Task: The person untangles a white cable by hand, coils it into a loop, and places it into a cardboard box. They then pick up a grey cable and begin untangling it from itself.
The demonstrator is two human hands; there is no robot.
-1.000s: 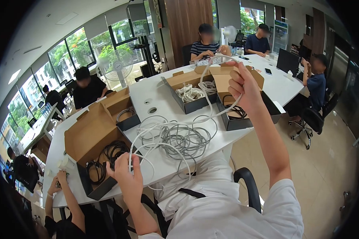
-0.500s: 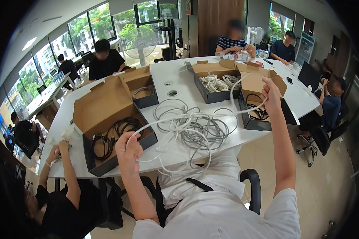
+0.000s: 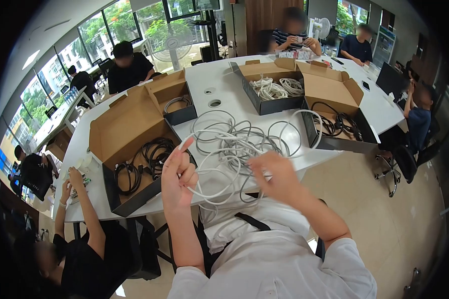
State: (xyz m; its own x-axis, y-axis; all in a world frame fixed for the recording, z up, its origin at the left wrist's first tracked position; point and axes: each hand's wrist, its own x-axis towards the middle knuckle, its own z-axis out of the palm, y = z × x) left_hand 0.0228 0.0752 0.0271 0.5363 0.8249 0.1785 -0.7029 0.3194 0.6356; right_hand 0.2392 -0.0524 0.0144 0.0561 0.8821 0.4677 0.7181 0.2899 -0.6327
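A loose tangle of grey cable (image 3: pixel 249 142) lies on the white table in front of me. White cable (image 3: pixel 224 167) loops over it and hangs past the table's edge above my lap. My left hand (image 3: pixel 179 172) is closed on the white cable, beside the box with black cables (image 3: pixel 157 154). At the right of the tangle, my right hand (image 3: pixel 274 174) is blurred by motion, and its fingertips are too smeared to show whether they hold cable.
Open boxes hold a grey cable (image 3: pixel 178 104), white cables (image 3: pixel 274 88) and black cables (image 3: pixel 336 122). At the left, a co-worker's hands (image 3: pixel 71 184) are over small items. Other people sit around the white table (image 3: pixel 214 87).
My right hand has come down and left from the raised position at the right, where it held the white cable. The stretched cable has slackened into loops. My left hand has shifted slightly right.
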